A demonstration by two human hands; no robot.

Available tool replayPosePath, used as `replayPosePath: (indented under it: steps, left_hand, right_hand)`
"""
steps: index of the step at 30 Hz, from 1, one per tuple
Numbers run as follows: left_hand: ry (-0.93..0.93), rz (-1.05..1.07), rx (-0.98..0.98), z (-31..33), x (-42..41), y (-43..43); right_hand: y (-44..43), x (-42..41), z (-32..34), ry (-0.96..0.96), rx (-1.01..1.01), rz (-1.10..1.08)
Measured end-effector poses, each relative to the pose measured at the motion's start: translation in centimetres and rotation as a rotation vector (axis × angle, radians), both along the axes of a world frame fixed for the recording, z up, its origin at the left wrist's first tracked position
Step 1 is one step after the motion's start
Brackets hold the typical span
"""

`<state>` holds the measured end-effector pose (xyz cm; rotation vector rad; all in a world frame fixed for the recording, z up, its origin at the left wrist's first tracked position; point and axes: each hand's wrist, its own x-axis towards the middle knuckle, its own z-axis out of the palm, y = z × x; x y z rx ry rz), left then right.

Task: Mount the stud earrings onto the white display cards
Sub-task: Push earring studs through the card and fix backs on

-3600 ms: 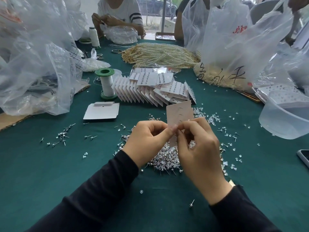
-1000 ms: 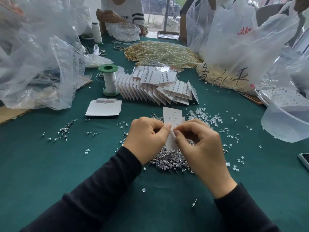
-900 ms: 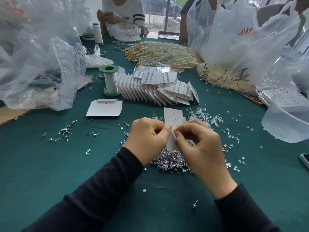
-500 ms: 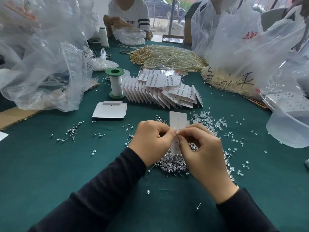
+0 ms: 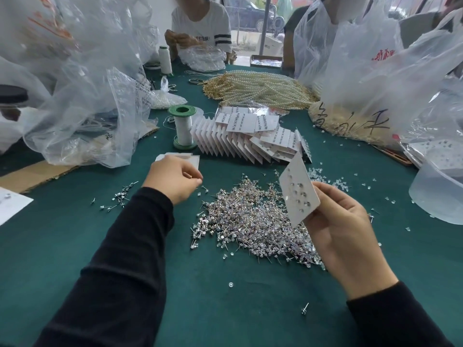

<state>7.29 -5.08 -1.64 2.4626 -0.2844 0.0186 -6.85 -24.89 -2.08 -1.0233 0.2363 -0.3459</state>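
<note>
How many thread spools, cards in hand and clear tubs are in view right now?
Thread spools: 2 (green-ended spool, white spool)
Cards in hand: 1 (card, held by the right hand)
Clear tubs: 1 (clear tub at the right edge)
Total: 4

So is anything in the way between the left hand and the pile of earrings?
Nothing visible. Between the left hand and the pile of earrings lies only green tablecloth with a few loose studs.
</note>
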Motion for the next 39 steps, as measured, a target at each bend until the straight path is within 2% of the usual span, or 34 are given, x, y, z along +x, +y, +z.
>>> replayPosePath:
  steps: [10, 17, 21, 25, 33, 39]
  left_hand:
    - [0.095, -0.198, 0.193, -0.7, -0.5, -0.9]
    - [0.108, -0.256, 0.276, -0.5, -0.8, -1.1]
    - [0.166, -0.258, 0.270, -0.3, -0.5, -0.6]
    - [0.284, -0.312, 0.179, -0.2, -0.4, 0.1]
    - [0.264, -0.276, 0.261, -0.1, -0.1, 0.2]
    - [0.256, -0.287, 0.193, 0.1, -0.3, 0.3]
  right_hand:
    - [-0.6, -0.2, 0.1, 0.106, 0.399, 0.188]
    - [-0.4, 0.0, -0.1, 0.140, 0.516, 0.215]
    - [-0.4, -0.1, -0.1, 0.148, 0.554, 0.200]
    - [-0.3, -0.2, 0.0, 0.149, 0.549, 0.202]
    - [-0.2, -0.3, 0.2, 0.146, 0.554, 0.211]
    - [-0.2, -0.4, 0.3, 0.146, 0.527, 0.210]
